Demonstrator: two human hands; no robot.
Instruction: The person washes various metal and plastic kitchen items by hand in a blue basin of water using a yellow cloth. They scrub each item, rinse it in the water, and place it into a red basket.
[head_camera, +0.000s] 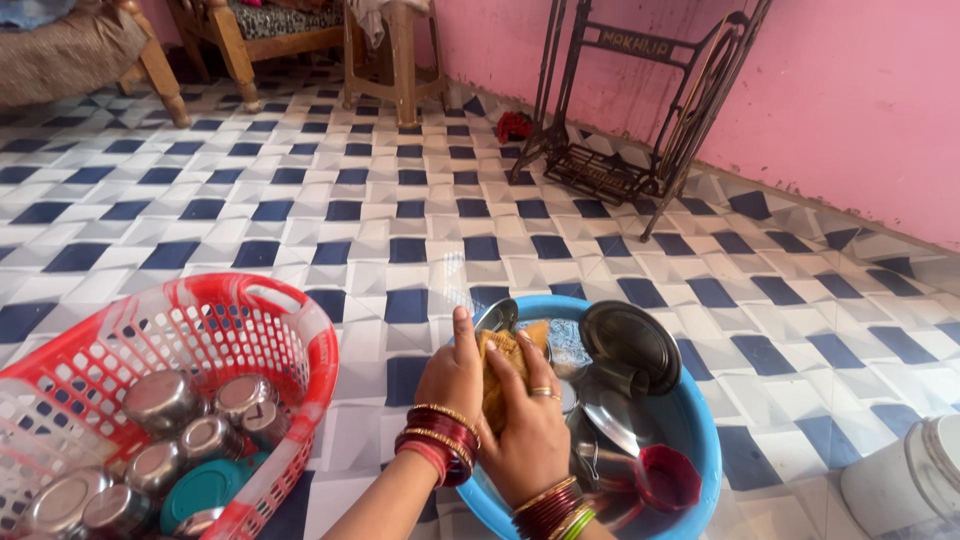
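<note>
Over a blue plastic tub (700, 420) on the tiled floor, both my hands work on one steel vessel. My left hand (452, 375) grips the vessel's near side. My right hand (528, 425) presses a yellow-brown scrubbing cloth (505, 355) against it. Most of the vessel is hidden under my hands and the cloth. Inside the tub lie a dark round steel lid (632, 342), a steel ladle (612, 420) and a small red cup (668, 478). Red and gold bangles sit on both wrists.
A red plastic basket (290, 330) at the left holds several small steel bowls and a teal lid. A white container (905, 480) stands at the lower right. A black sewing-machine stand (640, 120) leans by the pink wall. Wooden furniture legs (405, 70) stand at the back.
</note>
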